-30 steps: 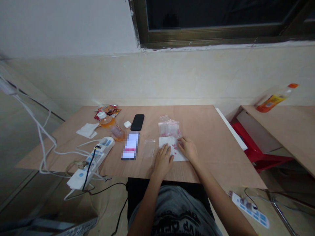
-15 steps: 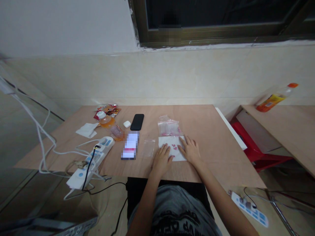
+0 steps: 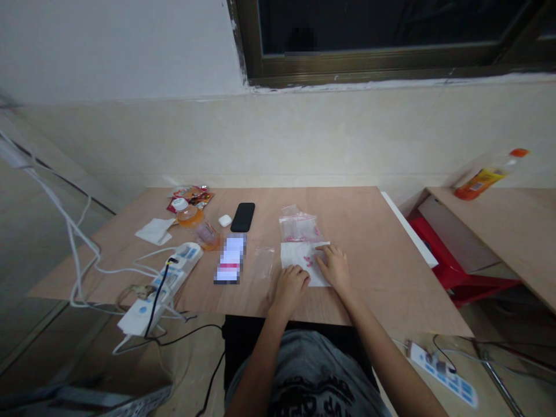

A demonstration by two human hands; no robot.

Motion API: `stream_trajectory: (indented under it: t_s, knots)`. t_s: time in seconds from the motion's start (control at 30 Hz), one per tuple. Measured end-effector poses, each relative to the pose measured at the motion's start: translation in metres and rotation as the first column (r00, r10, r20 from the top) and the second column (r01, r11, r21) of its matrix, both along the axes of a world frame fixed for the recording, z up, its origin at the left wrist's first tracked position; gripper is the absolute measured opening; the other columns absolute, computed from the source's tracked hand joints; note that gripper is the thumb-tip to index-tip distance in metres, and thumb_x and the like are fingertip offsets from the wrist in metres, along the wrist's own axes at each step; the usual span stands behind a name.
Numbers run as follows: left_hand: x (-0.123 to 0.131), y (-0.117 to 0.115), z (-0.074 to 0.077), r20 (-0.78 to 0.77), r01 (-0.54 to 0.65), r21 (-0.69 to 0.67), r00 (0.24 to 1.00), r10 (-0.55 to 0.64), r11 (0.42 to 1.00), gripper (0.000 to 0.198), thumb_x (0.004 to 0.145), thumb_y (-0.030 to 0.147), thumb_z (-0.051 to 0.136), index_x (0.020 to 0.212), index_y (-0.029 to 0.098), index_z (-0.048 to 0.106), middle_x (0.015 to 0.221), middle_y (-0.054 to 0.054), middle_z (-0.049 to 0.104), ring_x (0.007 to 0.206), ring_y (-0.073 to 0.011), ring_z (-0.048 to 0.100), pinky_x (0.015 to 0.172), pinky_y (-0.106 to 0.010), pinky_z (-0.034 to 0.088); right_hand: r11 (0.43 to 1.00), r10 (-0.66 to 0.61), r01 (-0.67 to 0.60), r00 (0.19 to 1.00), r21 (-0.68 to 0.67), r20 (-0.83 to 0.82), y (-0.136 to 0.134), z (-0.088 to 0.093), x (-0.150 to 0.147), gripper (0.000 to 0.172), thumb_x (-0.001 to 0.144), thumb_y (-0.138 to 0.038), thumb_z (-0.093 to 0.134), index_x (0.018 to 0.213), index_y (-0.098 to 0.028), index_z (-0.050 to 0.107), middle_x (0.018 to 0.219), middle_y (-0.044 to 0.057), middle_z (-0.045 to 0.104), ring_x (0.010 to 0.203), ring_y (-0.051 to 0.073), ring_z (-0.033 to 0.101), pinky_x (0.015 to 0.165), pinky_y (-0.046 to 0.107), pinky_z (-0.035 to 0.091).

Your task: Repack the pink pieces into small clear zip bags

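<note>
Nearest, our left hand (image 3: pixel 293 285): fingers curled, resting at the paper's left edge; whether it pinches anything, we cannot tell. Our right hand (image 3: pixel 335 267): loosely open, thumb apart from the fingers, over the paper's right side. Between them, the paper (image 3: pixel 295 255), white, flat on the table (image 3: pixel 391 255); on it, red pieces (image 3: pixel 308 261), clustered near the right hand. To our left, one clear bag (image 3: pixel 263 263), flat, then a lit phone (image 3: pixel 230 259). Beyond the paper, stacked bags (image 3: pixel 299 227), clear, overlapping. Farther, one black phone (image 3: pixel 243 217). Toward the wall, wrappers (image 3: pixel 191 198).
</note>
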State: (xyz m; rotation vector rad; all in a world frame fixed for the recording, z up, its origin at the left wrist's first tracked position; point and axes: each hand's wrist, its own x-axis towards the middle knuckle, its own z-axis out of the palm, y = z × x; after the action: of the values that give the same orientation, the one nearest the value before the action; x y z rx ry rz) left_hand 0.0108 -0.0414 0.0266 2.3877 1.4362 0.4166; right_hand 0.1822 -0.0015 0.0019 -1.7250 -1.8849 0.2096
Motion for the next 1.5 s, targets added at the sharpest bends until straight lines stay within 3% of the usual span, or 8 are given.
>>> stream_trajectory:
  t_s: [0.13, 0.23, 0.47, 0.63, 0.77, 0.93, 1.17, 1.5]
  knots:
    - [-0.003, 0.001, 0.001, 0.027, -0.006, 0.008, 1.0, 0.006, 1.0, 0.018, 0.092, 0.021, 0.047, 0.096, 0.019, 0.065, 0.096, -0.005, 0.065, 0.095, -0.0196, 0.058, 0.084, -0.035, 0.045, 0.999, 0.034, -0.019, 0.941, 0.049, -0.336, 0.015, -0.004, -0.007, 0.025, 0.086, -0.035, 0.047, 0.089, -0.017, 0.064, 0.091, 0.009, 0.067, 0.087, 0.021, 0.059, 0.081, 0.034, 0.044]
    - [-0.002, 0.006, 0.006, 0.056, -0.012, 0.028, 0.998, 0.011, 1.0, 0.021, 0.093, 0.022, 0.045, 0.104, 0.02, 0.063, 0.1, -0.005, 0.066, 0.096, -0.0197, 0.058, 0.085, -0.035, 0.045, 1.0, -0.013, 0.023, 0.855, 0.015, -0.518, 0.022, -0.014, -0.012, 0.028, 0.086, -0.039, 0.046, 0.091, -0.016, 0.062, 0.086, 0.008, 0.067, 0.076, 0.019, 0.06, 0.072, 0.032, 0.046]
    - [0.007, 0.028, 0.006, 0.045, 0.005, 0.076, 0.999, -0.008, 0.997, 0.023, 0.094, 0.022, 0.042, 0.106, 0.02, 0.061, 0.101, -0.005, 0.065, 0.098, -0.0201, 0.057, 0.088, -0.036, 0.044, 0.996, -0.076, 0.092, 0.784, -0.005, -0.616, 0.023, -0.027, -0.014, 0.03, 0.084, -0.04, 0.045, 0.097, -0.016, 0.059, 0.078, 0.005, 0.063, 0.066, 0.016, 0.057, 0.065, 0.029, 0.046]
    - [0.01, 0.03, 0.002, 0.06, -0.027, 0.106, 0.998, 0.021, 0.994, 0.022, 0.092, 0.02, 0.045, 0.109, 0.021, 0.059, 0.104, -0.005, 0.062, 0.1, -0.0202, 0.055, 0.089, -0.036, 0.044, 0.998, -0.044, 0.059, 0.844, 0.012, -0.534, 0.027, -0.024, -0.011, 0.03, 0.084, -0.035, 0.043, 0.101, -0.016, 0.059, 0.083, 0.006, 0.064, 0.071, 0.017, 0.059, 0.067, 0.03, 0.047]
    - [0.012, 0.029, 0.001, 0.041, -0.012, 0.088, 0.999, 0.008, 0.996, 0.019, 0.092, 0.02, 0.045, 0.102, 0.02, 0.061, 0.1, -0.005, 0.062, 0.097, -0.0198, 0.056, 0.088, -0.035, 0.044, 0.998, 0.022, -0.007, 0.97, 0.062, -0.244, 0.032, -0.013, -0.008, 0.027, 0.085, -0.029, 0.045, 0.102, -0.017, 0.062, 0.099, 0.01, 0.064, 0.091, 0.021, 0.056, 0.083, 0.034, 0.044]
    - [0.007, 0.032, 0.0, 0.095, -0.078, 0.091, 0.993, 0.069, 0.993, 0.015, 0.091, 0.024, 0.048, 0.099, 0.02, 0.061, 0.101, -0.005, 0.063, 0.097, -0.0196, 0.057, 0.087, -0.034, 0.045, 0.998, 0.059, -0.059, 0.997, -0.004, 0.046, 0.036, -0.002, -0.009, 0.029, 0.088, -0.029, 0.049, 0.112, -0.02, 0.064, 0.113, 0.011, 0.059, 0.104, 0.025, 0.05, 0.088, 0.036, 0.038]
    - [-0.009, 0.06, 0.004, 0.049, -0.206, 0.102, 0.978, 0.202, 0.973, 0.029, 0.09, 0.03, 0.051, 0.116, 0.02, 0.057, 0.117, -0.009, 0.059, 0.109, -0.0245, 0.053, 0.095, -0.04, 0.041, 0.999, 0.034, -0.031, 0.996, -0.033, 0.083, 0.045, -0.004, -0.012, 0.03, 0.089, -0.032, 0.05, 0.115, -0.023, 0.063, 0.117, 0.011, 0.057, 0.106, 0.025, 0.048, 0.086, 0.035, 0.037]
    - [-0.013, 0.086, -0.003, -0.126, -0.203, 0.113, 0.968, 0.216, 0.973, 0.044, 0.088, 0.041, 0.052, 0.127, 0.022, 0.052, 0.134, -0.014, 0.049, 0.121, -0.0314, 0.046, 0.099, -0.046, 0.036, 0.999, 0.023, -0.021, 0.997, -0.026, 0.079, 0.055, -0.002, -0.017, 0.028, 0.09, -0.034, 0.049, 0.111, -0.024, 0.064, 0.113, 0.01, 0.059, 0.105, 0.025, 0.049, 0.083, 0.036, 0.035]
